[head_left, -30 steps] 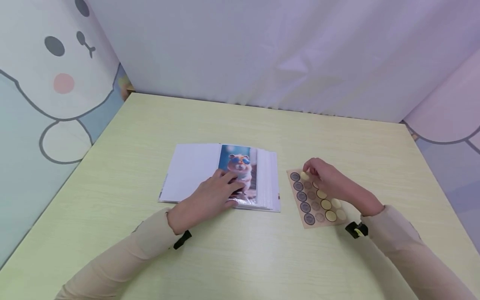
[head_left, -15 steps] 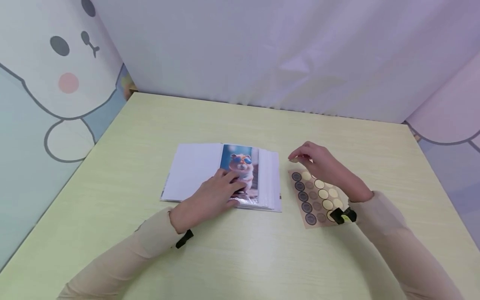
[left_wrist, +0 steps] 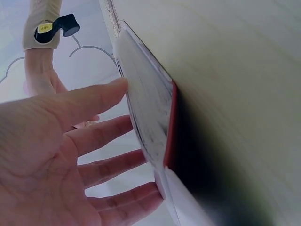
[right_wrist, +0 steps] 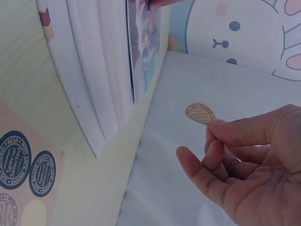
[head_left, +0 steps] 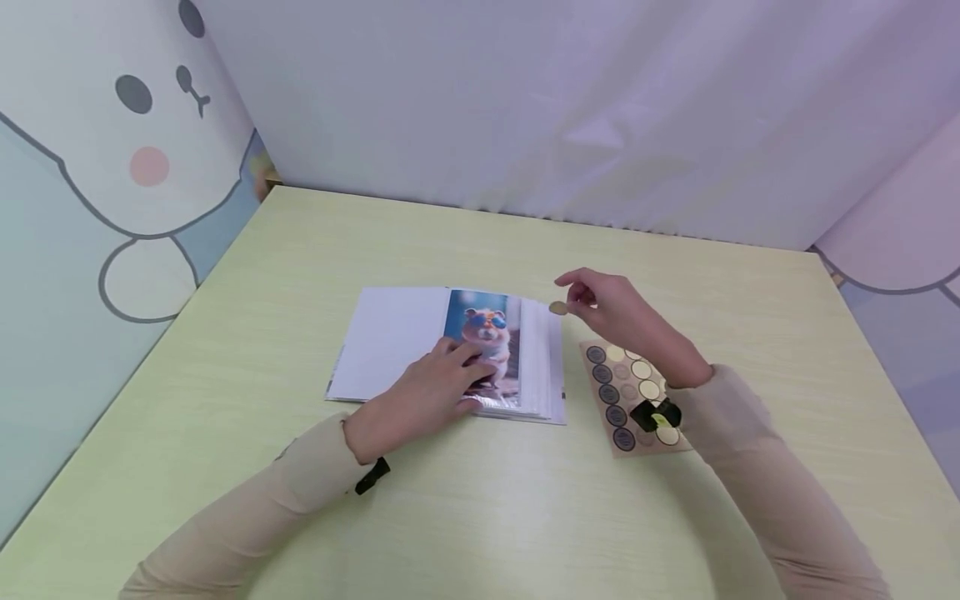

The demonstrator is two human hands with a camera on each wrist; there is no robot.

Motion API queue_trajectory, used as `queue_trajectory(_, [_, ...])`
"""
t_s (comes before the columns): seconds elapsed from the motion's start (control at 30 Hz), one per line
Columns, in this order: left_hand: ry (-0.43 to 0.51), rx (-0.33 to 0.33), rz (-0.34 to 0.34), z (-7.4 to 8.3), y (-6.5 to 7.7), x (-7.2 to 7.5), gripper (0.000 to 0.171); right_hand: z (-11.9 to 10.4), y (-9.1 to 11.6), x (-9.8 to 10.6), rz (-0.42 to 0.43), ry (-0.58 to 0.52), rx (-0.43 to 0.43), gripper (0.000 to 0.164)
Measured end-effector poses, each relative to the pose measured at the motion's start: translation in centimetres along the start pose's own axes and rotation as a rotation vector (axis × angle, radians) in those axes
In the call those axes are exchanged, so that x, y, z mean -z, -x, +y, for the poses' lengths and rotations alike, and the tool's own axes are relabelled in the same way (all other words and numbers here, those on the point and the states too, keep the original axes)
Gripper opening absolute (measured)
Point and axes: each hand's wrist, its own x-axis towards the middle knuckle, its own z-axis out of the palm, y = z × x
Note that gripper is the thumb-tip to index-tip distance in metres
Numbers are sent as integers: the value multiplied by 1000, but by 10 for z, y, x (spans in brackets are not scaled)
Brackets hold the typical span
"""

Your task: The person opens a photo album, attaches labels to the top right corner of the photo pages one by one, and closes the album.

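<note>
A photo album (head_left: 397, 337) lies spread on the table, showing a picture of a hamster in sunglasses (head_left: 487, 329). My left hand (head_left: 423, 390) rests with its fingers straight on the picture's lower part; in the left wrist view its fingertips touch the album's top page. Between thumb and finger my right hand (head_left: 618, 312) pinches a round tan sticker (right_wrist: 200, 113) by its edge, printed with dark lettering. That hand is raised beside the album's upper right corner. Below it lies a sticker sheet (head_left: 606, 446), partly covered by the right wrist in the head view.
Dark, brown and pale yellow circles fill the sheet in rows. The pale wooden table (head_left: 480, 517) ends at a white curtain (head_left: 525, 108) behind. A cartoon-printed cloth (head_left: 82, 225) hangs on the left. Each wrist carries a small black camera mount (head_left: 657, 414).
My right hand has lifted a round sticker off the sheet and carried it up and left toward the album. My left hand has stayed on the picture.
</note>
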Motion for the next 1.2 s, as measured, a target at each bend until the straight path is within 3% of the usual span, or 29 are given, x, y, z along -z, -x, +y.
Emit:
queue_trajectory(0.23, [-9, 6, -12, 0, -1, 0, 42, -6, -9, -5, 10, -16, -40, 16])
queue_trajectory(0.63, [2, 18, -27, 1, 1, 3, 43, -10, -37, -18, -28, -64, 19, 10])
queue_trajectory(0.93, [-18, 23, -34, 3, 0, 3, 44, -10, -55, -21, -92, 7, 17, 13])
queue_trajectory(1.2, [-24, 26, -38, 3, -1, 4, 44, -9, -69, -22, -230, 33, -18, 13])
